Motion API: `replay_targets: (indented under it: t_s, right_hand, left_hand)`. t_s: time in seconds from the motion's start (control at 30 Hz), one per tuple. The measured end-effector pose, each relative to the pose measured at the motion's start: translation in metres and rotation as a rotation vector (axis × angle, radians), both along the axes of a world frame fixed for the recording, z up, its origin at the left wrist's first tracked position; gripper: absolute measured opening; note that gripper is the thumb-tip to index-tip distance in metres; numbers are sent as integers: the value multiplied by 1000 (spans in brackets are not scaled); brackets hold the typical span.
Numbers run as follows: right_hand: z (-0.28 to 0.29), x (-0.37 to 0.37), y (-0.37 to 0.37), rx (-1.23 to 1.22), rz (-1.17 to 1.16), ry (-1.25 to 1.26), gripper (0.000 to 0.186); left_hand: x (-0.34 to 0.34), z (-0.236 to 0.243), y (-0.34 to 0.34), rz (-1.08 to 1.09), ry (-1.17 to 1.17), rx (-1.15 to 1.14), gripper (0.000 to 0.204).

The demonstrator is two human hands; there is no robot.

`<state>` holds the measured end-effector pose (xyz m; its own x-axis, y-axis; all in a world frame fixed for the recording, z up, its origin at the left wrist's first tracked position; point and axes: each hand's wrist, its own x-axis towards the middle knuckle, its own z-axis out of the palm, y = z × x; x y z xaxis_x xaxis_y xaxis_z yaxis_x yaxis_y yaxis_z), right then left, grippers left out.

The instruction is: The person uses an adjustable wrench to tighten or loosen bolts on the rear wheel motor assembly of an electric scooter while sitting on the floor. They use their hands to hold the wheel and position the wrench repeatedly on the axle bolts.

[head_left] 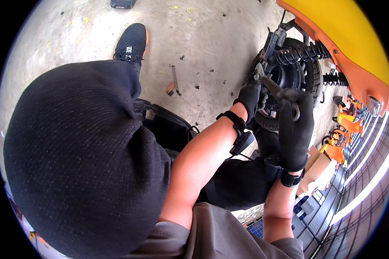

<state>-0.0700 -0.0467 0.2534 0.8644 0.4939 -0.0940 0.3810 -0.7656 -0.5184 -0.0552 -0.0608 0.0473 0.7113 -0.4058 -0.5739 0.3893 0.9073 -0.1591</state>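
Both my hands wear black gloves. My left hand (251,98) is closed beside the wheel (309,75) of a yellow and orange vehicle (345,30), at the head of a metal wrench (259,70); what its fingers hold is partly hidden. Just right of it, my right hand (296,129) grips the wrench's handle, with a metal ring showing between the fingers. The wrench head is against or close to a black bracket (272,43) by a coil-spring shock absorber (300,55); contact is unclear.
A loose spring (175,80), small dark fasteners and an orange piece lie on the concrete floor (86,47). A dark case (123,3) is at the top. Cardboard boxes (311,172) and more orange vehicles (348,123) are on the right. A dark-hooded head or back fills the lower left.
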Motion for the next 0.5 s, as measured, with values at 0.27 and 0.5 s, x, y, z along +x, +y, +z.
replay_targets:
  t_s: [0.27,0.5]
  right_hand:
    - [1,-13,-14,42,-112,-51,11]
    - [1,-6,-15,112,-164,5,9]
  left_hand:
    - [-3,-2,-1,2,-54,-2,27]
    - [2,3,0,59,-10,-71,28]
